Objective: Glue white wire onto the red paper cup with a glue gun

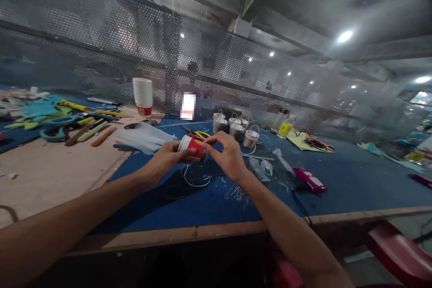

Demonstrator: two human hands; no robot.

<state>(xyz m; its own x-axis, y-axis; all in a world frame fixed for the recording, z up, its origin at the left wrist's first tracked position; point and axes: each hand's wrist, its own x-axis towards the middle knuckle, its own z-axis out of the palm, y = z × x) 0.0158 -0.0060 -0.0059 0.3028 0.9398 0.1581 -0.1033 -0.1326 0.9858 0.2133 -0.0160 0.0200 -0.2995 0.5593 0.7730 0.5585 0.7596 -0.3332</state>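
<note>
A red and white paper cup [187,143] is tilted on its side above the blue table surface. My left hand [168,156] is wrapped round it, thumb along the red part. At the cup's right end, my right hand [227,155] pinches with thumb and forefinger, touching the cup's edge; anything between those fingertips is too small to make out. Loops of white cord [196,185] lie on the table below the cup. Just behind my hands are pliers with red and yellow handles [202,135], partly covered by my right hand.
Small cups with wire handles [251,137] stand behind my right hand. A stack of paper cups [143,94] is at the back left, near scissors [54,130] and several knives. A magenta device [309,180] lies right, and bottles [286,126] stand by the perforated screen.
</note>
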